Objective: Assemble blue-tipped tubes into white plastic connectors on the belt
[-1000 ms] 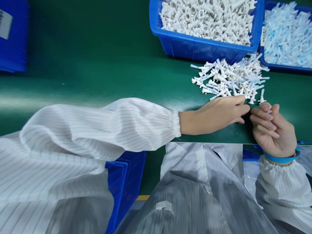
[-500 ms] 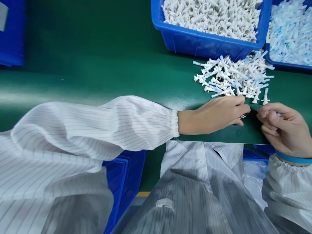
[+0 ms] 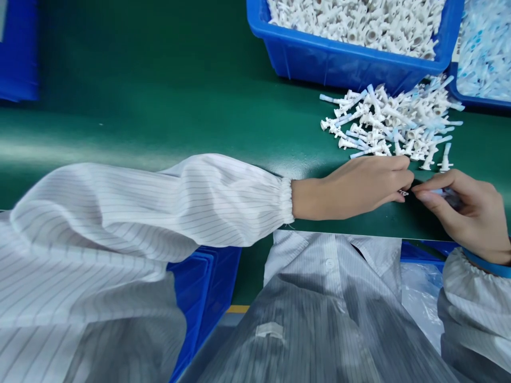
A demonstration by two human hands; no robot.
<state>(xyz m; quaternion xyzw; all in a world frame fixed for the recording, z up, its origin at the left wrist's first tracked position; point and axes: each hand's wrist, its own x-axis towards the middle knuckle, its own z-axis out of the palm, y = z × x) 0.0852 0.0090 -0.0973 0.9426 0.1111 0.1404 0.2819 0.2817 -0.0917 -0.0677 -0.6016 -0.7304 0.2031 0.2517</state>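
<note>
My left hand [image 3: 369, 185], closed at the fingertips, pinches a small white plastic fitting [image 3: 403, 192], most of it hidden by the fingers. Just to its right, my right hand [image 3: 477, 210] pinches a small pale blue plastic tube [image 3: 437, 191] between thumb and forefinger. The fingertips of both hands almost meet over the green table [image 3: 159, 122]. Just beyond them lies a loose pile of white fittings with pale blue tubes [image 3: 383, 119] on them. A single fitted piece [image 3: 445, 159] stands nearest the right hand.
Behind the pile is a blue bin [image 3: 339, 50] full of white fittings [image 3: 359, 24]. To its right, another blue container [image 3: 485, 102] holds pale blue tubes [image 3: 485, 53]. A blue box [image 3: 18, 58] is at the far left. More blue bins [image 3: 207, 298] show below the table's front edge.
My right hand has turned and brought its fingertips left, close to the left hand. The left fingers have drawn closer together. The view has shifted slightly.
</note>
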